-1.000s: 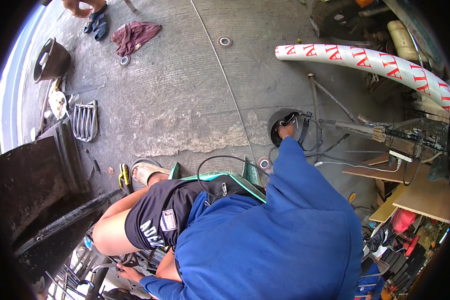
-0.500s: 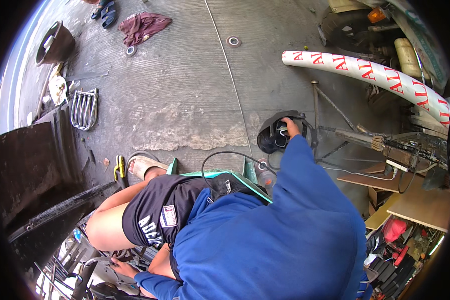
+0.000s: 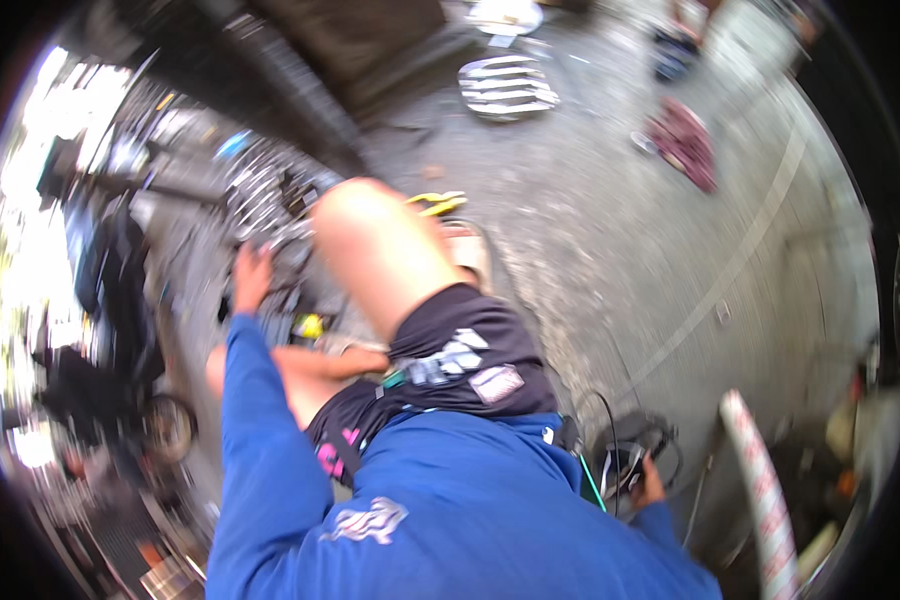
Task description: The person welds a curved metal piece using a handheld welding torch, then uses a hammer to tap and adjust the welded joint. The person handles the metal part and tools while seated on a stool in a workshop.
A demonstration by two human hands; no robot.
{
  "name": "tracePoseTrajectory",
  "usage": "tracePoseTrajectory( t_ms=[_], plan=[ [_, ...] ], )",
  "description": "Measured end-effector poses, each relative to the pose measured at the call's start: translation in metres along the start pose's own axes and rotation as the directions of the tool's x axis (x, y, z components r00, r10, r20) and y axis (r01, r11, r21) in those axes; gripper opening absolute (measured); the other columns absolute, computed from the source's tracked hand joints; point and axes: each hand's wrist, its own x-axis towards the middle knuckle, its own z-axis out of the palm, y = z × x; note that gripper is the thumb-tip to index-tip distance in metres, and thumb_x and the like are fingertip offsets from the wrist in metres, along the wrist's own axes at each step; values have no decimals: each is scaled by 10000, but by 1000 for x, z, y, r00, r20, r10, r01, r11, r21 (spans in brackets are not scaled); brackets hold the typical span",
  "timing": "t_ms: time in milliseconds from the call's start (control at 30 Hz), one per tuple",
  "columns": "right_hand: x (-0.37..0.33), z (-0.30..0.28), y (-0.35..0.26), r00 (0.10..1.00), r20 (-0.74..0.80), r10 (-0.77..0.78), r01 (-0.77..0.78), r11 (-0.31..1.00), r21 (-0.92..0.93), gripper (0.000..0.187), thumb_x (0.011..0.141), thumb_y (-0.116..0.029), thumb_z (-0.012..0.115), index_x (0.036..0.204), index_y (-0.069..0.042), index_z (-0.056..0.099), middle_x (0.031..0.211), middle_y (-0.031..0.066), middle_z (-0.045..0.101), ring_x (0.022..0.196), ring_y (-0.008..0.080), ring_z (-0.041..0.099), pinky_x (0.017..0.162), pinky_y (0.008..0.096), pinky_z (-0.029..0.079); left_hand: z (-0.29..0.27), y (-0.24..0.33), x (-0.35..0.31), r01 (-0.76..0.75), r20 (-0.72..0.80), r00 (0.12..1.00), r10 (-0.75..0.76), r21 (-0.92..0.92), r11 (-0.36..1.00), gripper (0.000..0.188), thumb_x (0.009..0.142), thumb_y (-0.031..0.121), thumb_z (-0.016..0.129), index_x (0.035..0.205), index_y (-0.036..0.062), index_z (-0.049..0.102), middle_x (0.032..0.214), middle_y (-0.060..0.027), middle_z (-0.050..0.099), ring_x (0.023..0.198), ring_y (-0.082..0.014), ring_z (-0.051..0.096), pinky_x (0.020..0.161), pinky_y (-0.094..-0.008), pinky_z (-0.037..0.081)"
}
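Observation:
At the lower right, my right hand (image 3: 650, 484) grips a black welding helmet (image 3: 624, 462), whose hollow inside and headgear show. It is held low, beside my hip. My left hand (image 3: 252, 272) reaches out on the left, close to a heap of shiny metal parts (image 3: 265, 195). Its fingers are smeared by motion, and I cannot make out whether they touch the metal. Between the hands are my bare knee and black shorts (image 3: 470, 350). A yellow-handled tool (image 3: 438, 203) lies by my sandalled foot.
A dark metal panel (image 3: 295, 80) rises at the upper left. On the concrete floor lie a silver rack of bars (image 3: 510, 88) and a maroon cloth (image 3: 682, 145). A white tube with red print (image 3: 760, 490) stands lower right. A motorcycle (image 3: 120, 320) is blurred at far left.
My view has swung left, smearing the picture. My left arm now reaches outward toward the metal parts. The right hand still holds the welding helmet, now low at the right.

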Motion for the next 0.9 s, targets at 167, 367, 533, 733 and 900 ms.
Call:
tracePoseTrajectory(
  t_ms=[167, 367, 533, 733, 900],
  plan=[
    [-6, -6, -21, 945, -236, 227, -248, 967, -60, 443, 987, -507, 656, 1147, -98, 709, 893, 85, 741, 793, 270, 717, 742, 456, 589, 2, 51, -1, 55, 72, 996, -60, 65, 996, 410, 1004, 353, 649, 1255, 31, 613, 1172, -252, 709, 1133, -451, 640, 998, -524, 435],
    [-24, 24, -120, 926, -316, 204, -360, 726, -586, 378, 978, -404, 680, 1180, -86, 690, 956, 119, 756, 809, 282, 720, 786, 454, 577, -6, 58, 20, -29, -85, 996, 33, 42, 999, 363, 1030, 336, 600, 1319, 115, 598, 1178, -185, 725, 1130, -399, 659, 993, -520, 406],
    [-32, 140, -209, 833, -369, 412, -529, 395, -751, 346, 954, -365, 723, 1098, -50, 724, 945, 124, 761, 820, 272, 728, 771, 408, 565, -38, 46, 32, -69, -4, 997, 71, -254, 965, 371, 1041, 229, 583, 1386, 111, 509, 1043, -322, 687, 1027, -553, 639, 885, -581, 491],
    [-107, 408, -304, 925, 206, -319, 217, 0, -976, 269, 936, -216, 754, 1071, 14, 725, 908, 38, 712, 844, 120, 635, 733, 284, 502, -98, 62, 12, 69, 73, 997, -25, -682, 728, 202, 1033, 159, 564, 1144, 46, 690, 951, -14, 690, 924, -122, 607, 856, -288, 483],
    [-121, 661, -242, 222, 938, -265, 835, -445, -324, 270, 972, -75, 698, 1222, 25, 683, 1106, 143, 749, 1025, 233, 718, 916, 363, 535, -124, 101, -13, 173, 159, 984, -74, -807, 564, 479, 1032, 443, 606, 1107, -13, 732, 1048, -97, 706, 992, -182, 621, 918, -317, 477]
  ],
)
